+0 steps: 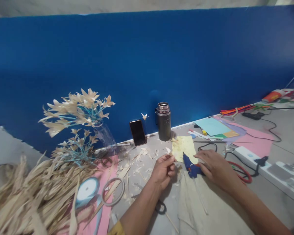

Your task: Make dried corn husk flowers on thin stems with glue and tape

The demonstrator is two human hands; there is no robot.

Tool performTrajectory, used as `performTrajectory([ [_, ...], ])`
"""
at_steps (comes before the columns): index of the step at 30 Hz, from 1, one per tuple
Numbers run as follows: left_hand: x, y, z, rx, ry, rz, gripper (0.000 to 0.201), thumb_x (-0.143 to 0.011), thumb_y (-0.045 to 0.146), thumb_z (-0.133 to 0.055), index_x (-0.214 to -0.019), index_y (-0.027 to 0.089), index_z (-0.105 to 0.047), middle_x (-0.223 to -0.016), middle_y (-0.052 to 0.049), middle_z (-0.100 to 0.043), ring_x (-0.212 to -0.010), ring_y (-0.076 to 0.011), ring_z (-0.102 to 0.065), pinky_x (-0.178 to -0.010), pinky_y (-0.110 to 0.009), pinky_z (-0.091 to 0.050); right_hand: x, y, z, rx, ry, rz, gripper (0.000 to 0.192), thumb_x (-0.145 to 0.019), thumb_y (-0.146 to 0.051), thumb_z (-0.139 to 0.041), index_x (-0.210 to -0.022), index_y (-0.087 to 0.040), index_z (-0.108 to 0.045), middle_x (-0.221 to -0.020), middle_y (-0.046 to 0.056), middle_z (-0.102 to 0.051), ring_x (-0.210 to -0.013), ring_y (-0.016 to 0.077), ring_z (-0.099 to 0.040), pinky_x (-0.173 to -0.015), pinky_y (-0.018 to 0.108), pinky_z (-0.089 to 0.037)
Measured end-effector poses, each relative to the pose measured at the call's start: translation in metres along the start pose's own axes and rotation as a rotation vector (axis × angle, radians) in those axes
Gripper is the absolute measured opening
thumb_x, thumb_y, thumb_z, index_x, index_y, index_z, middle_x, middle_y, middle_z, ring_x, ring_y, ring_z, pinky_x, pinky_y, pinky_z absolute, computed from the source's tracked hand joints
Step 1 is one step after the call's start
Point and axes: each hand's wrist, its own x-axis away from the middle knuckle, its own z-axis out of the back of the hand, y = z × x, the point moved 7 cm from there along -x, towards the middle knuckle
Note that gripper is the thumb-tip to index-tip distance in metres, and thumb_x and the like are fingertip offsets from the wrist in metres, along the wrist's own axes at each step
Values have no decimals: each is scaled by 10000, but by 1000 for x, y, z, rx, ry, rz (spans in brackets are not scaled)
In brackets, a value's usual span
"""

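Vase (105, 135) holding husk flowers (79, 111), right hand (214, 166) on glue gun (191, 166)

On the table (147, 163), the left hand (163, 169) is resting at the centre, with the right hand (214, 166) at its three o'clock, lying on the glue gun (189, 165) between them. A sheet of paper (185, 147) is sitting at twelve o'clock of the gun, the flask (164, 121) and phone (137, 132) standing behind against the wall (147, 58). Dried husks (26, 195) are piling at nine o'clock, and a power strip (271, 171) is lying at three.
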Motion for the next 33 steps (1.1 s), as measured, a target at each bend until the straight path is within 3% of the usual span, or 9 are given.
performTrajectory([
  [3, 6, -3, -7, 34, -13, 27, 517, -537, 259, -998, -768, 149, -549, -694, 37, -561, -478, -9, -397, -395, -136, -171, -16, -32, 13, 90, 127, 89, 242, -983, -157, -526, -908, -205, -750, -905, 102, -697, -832, 241, -560, -797, 377, -409],
  [7, 14, -4, -16, 55, -33, 34, 519, -527, 256, -998, -750, 146, -543, -663, 41, -541, -467, -10, -384, -396, -138, -174, -25, -66, 21, 154, 260, 230, 256, -1006, -138, -525, -952, -206, -766, -882, 91, -698, -817, 224, -527, -800, 368, -386],
  [13, 21, -1, -21, 19, -40, 6, 482, -504, 245, -985, -730, 124, -576, -670, 12, -569, -455, -7, -375, -411, -153, -163, -25, -67, 18, 130, 245, 237, 246, -1013, -183, -543, -975, -244, -778, -875, 72, -711, -834, 210, -550, -772, 365, -366],
  [16, 23, 3, -19, -70, 30, -42, 450, -488, 283, -977, -694, 127, -608, -637, 8, -578, -457, -24, -377, -424, -175, -177, -27, -64, 20, 115, 237, 212, 218, -1007, -210, -564, -958, -242, -773, -875, 73, -711, -826, 205, -563, -772, 363, -376],
  [19, 30, 18, -15, -249, 146, -208, 361, -541, 316, -943, -644, 138, -646, -522, 48, -502, -461, -50, -360, -450, -204, -213, -33, -52, 29, -45, 291, 107, 201, -990, -229, -576, -905, -225, -758, -843, 78, -687, -839, 220, -586, -799, 370, -419],
  [22, 43, 33, -14, -385, 186, -356, 260, -631, 293, -871, -579, 145, -664, -468, 66, -427, -478, -58, -316, -483, -219, -236, -40, -29, 37, -359, 345, -137, 183, -963, -297, -601, -849, -221, -722, -869, 67, -684, -837, 218, -611, -772, 357, -469],
  [27, 65, 39, -3, -409, 244, -429, 100, -649, 236, -810, -627, 161, -748, -510, 50, -453, -492, -75, -337, -489, -226, -260, -38, -15, 17, -934, 217, -552, 226, -818, -438, -753, -797, -219, -702, -783, 23, -675, -678, 172, -585, -609, 294, -476],
  [30, 75, 39, 3, -409, 245, -459, 60, -640, 214, -803, -643, 167, -767, -605, 5, -568, -534, -94, -407, -503, -228, -304, -30, -30, 7, -1160, 201, -633, 264, -761, -451, -806, -785, -216, -688, -771, 19, -646, -631, 150, -552, -562, 274, -455],
  [33, 83, 43, 3, -420, 224, -492, 78, -656, 217, -805, -614, 172, -756, -671, -33, -635, -597, -123, -474, -533, -233, -347, -24, -48, 6, -1248, 218, -575, 277, -768, -453, -805, -754, -220, -656, -822, 30, -620, -672, 159, -553, -596, 289, -467],
])
